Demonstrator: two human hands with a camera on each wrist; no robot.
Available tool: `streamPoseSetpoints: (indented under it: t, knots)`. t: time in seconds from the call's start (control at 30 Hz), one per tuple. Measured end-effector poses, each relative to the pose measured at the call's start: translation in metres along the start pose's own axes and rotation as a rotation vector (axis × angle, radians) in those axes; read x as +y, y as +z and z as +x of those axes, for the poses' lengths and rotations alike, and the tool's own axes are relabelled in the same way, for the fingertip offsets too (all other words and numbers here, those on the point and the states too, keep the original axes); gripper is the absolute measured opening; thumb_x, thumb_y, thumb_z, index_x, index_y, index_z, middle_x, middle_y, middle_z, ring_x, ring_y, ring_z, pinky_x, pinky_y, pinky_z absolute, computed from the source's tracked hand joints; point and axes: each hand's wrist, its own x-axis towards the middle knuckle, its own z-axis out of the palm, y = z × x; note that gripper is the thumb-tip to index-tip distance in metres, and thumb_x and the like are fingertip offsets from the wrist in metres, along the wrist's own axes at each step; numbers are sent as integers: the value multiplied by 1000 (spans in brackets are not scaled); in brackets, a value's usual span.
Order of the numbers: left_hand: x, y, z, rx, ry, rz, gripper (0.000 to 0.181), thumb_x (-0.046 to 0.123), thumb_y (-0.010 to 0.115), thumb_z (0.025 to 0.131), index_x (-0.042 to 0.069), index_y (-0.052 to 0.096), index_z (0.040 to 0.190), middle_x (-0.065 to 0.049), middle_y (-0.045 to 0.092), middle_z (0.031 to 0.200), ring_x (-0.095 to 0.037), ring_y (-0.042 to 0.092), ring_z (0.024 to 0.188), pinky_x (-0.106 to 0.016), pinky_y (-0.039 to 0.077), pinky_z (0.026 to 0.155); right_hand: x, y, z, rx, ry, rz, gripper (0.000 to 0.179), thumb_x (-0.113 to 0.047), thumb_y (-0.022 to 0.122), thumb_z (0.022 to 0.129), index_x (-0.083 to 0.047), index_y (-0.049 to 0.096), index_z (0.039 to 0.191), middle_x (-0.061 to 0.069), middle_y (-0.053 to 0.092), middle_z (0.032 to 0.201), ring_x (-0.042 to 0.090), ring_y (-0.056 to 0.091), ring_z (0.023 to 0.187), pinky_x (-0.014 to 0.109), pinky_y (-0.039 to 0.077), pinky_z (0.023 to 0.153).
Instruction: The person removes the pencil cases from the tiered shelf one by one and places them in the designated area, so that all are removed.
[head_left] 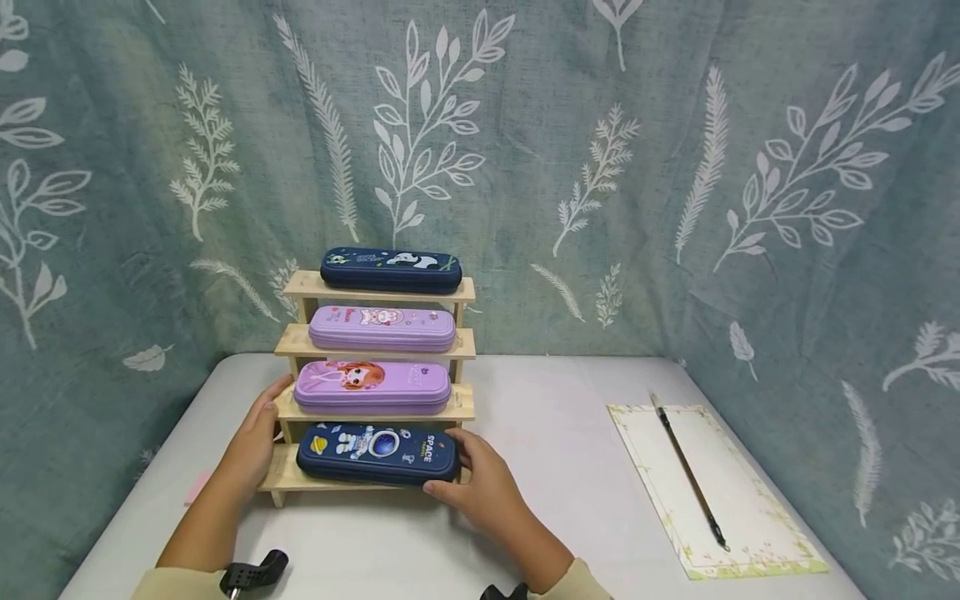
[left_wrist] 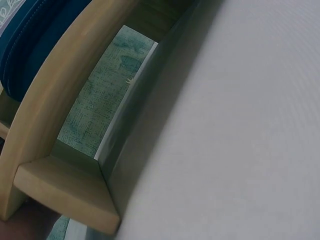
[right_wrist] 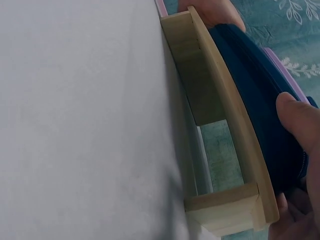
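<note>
on the lowest step [head_left: 281, 473] of the four-tier pale wooden rack [head_left: 291, 340], the navy oblong astronaut-print case [head_left: 375, 454] is gripped by the right hand [head_left: 483, 479]; the rack, touched by the straight-fingered left hand [head_left: 251, 442], might be skewed by uneven pushing.

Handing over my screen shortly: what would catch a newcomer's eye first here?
The four-tier wooden rack stands out first, left of centre on the white table, each tier bearing a decorated case. On its lowest tier, the right hand grips the right end of the navy astronaut case. Far right, a brush lies on a floral-bordered sheet.
</note>
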Motion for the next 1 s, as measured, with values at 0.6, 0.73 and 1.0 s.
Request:
streamPoseSetpoints:
  t: [0.6, 0.73, 1.0]
  knots:
    - [-3, -1, 1, -8, -25, -8, 58, 44, 8, 113, 33, 14, 170, -8, 8, 177, -45, 9, 161, -68, 8, 127, 11, -7, -5, -41, 1, 138, 84, -27, 92, 82, -14, 49, 153, 12, 55, 153, 29, 61, 136, 33, 53, 108]
    - [-3, -1, -1, -13, -28, -13, 57, 42, 8, 114, 32, 14, 170, -9, 10, 177, -46, 11, 161, -68, 8, 127, 14, -10, -10, -49, -1, 185, 82, -22, 91, 83, -15, 49, 153, 12, 55, 154, 30, 57, 140, 33, 49, 111]
    - [-5, 0, -1, -8, -37, -20, 57, 43, 8, 114, 33, 13, 170, -7, 9, 177, -45, 10, 161, -68, 8, 127, 25, -28, -14, -81, -15, 308, 77, -12, 89, 85, -10, 50, 151, 13, 54, 153, 32, 49, 146, 29, 43, 117]
